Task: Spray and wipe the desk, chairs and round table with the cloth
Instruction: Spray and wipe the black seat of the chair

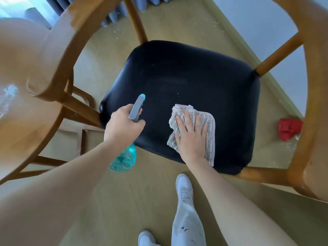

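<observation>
Seen from above: the right hand (192, 134) presses flat, fingers spread, on a cloth (205, 128) at the near edge of a chair's black seat (186, 73) — unwiped seat stretches away ahead. The left hand (122, 125) grips a spray bottle (124, 158), nozzle pointing forward.
</observation>
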`<control>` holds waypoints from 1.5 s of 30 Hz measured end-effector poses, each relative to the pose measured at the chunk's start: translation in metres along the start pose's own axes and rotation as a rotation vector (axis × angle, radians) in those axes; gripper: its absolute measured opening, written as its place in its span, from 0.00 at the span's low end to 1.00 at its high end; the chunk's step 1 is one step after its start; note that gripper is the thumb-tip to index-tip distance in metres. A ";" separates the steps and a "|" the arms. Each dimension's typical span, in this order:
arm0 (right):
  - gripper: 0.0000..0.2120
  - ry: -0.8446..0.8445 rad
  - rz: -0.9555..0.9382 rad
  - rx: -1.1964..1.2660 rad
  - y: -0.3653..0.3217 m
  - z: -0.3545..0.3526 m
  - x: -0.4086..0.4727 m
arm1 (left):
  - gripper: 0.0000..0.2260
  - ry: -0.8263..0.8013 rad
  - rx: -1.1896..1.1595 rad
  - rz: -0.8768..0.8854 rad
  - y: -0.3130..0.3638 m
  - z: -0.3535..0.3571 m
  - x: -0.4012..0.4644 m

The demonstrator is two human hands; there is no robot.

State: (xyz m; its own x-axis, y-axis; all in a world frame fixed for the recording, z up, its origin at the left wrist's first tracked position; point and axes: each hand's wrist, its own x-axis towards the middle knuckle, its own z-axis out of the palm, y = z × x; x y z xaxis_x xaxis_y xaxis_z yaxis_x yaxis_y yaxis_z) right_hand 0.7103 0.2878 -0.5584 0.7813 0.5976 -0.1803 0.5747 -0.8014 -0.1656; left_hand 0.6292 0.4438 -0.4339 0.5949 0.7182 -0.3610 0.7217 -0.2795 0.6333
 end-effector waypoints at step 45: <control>0.26 -0.236 -0.276 -0.080 -0.073 -0.016 0.045 | 0.12 0.104 -0.068 -0.134 -0.032 -0.053 -0.004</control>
State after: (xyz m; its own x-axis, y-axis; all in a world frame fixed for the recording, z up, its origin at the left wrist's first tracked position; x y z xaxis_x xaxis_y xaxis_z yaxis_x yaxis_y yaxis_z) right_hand 0.7077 0.3731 -0.5390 0.5215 0.7737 -0.3598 0.7808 -0.6028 -0.1644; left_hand 0.5851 0.4833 -0.4160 0.4526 0.8092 -0.3747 0.7642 -0.1355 0.6306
